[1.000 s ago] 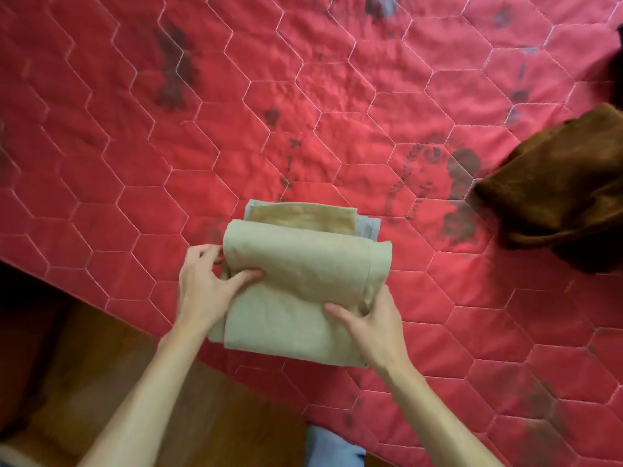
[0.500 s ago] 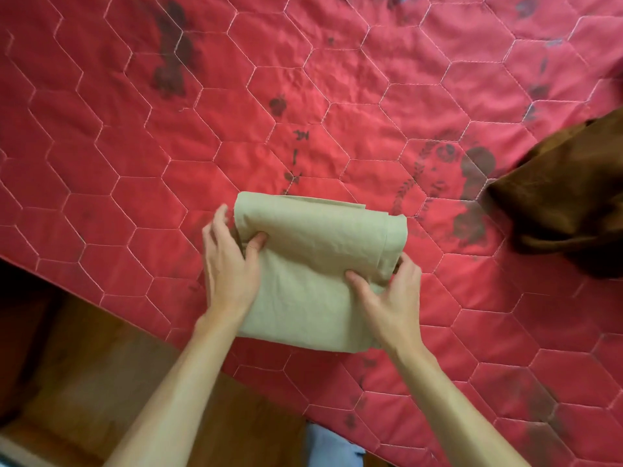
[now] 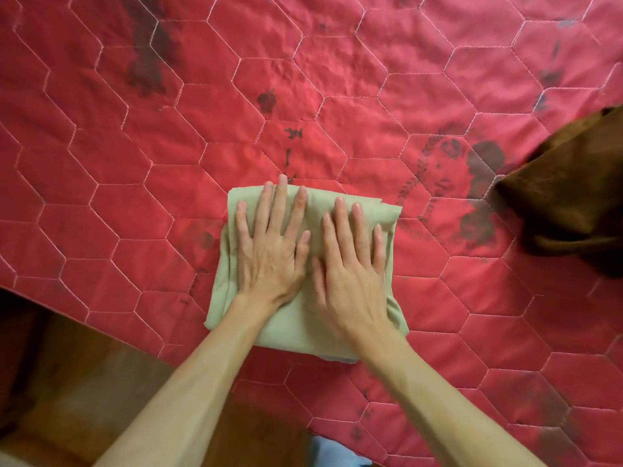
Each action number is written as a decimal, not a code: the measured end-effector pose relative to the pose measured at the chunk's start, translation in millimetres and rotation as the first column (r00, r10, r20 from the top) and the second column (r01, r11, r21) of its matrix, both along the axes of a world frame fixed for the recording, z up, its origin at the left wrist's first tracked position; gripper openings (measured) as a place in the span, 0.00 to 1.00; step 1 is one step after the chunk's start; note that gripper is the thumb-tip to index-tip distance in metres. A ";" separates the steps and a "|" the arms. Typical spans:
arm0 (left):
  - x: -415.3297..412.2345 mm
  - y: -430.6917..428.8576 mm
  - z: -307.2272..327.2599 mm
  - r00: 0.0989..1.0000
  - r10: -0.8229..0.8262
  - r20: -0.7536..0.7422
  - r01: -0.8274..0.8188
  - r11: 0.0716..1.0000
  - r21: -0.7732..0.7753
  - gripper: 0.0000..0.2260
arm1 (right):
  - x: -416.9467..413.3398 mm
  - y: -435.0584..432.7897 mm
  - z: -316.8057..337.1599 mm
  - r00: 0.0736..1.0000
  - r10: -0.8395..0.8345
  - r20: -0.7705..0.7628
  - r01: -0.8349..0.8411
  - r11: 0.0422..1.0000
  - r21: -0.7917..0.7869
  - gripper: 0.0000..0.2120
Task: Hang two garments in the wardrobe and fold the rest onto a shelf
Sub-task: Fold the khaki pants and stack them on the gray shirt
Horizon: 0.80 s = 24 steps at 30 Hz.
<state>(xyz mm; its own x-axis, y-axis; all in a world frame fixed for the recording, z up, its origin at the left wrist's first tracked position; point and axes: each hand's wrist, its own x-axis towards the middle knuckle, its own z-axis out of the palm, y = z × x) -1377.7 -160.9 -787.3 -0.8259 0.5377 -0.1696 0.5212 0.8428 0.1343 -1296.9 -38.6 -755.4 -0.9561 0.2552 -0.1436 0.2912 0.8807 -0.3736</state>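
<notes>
- A folded beige garment (image 3: 296, 328) lay on the red quilt (image 3: 303, 79), close to the quilt's near edge and a little below the middle of what I could see.
- The left hand (image 3: 266, 251) rested flat on the garment's left half. Its fingers were straight and spread wide, pointing to twelve o'clock, with the tips at the far fold.
- The right hand (image 3: 350, 274) lay flat just beside it on the right half. Its fingers were also straight and slightly fanned, with the thumb tucked near the left hand's thumb.
- Neither hand curled round the cloth; both palms pressed down on it.
- A thin pale blue edge (image 3: 337, 358) peeked out from under the garment at six o'clock.
- A crumpled brown garment (image 3: 573, 197) sat on the quilt at about two to three o'clock from the beige one, well apart from it.
- The quilt was stitched in hexagons and carried dark printed patches.
- Wooden floor (image 3: 84, 382) showed off the quilt's edge at seven o'clock.
- Some light blue fabric (image 3: 337, 453) showed at six o'clock, between the forearms.
</notes>
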 end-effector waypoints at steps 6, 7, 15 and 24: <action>-12.1 0.9 -15.6 0.997 -0.047 0.059 0.046 0.999 0.018 0.27 | 1.0 17.6 -43.0 0.990 0.065 0.126 -0.072 0.996 0.045 0.33; -18.7 1.7 -17.0 0.995 -0.056 0.080 0.054 0.998 0.025 0.27 | -4.7 15.8 -42.3 0.988 0.051 0.144 -0.054 0.998 0.021 0.33; -7.3 0.6 -1.5 0.998 -0.047 0.040 0.048 0.999 -0.022 0.28 | 2.7 21.0 -25.1 0.973 0.115 0.200 -0.129 0.990 0.058 0.35; 51.9 -28.5 9.8 0.996 -0.042 0.080 0.053 0.988 -0.145 0.36 | 97.5 7.9 -13.8 0.949 0.202 0.242 -0.209 0.978 0.004 0.35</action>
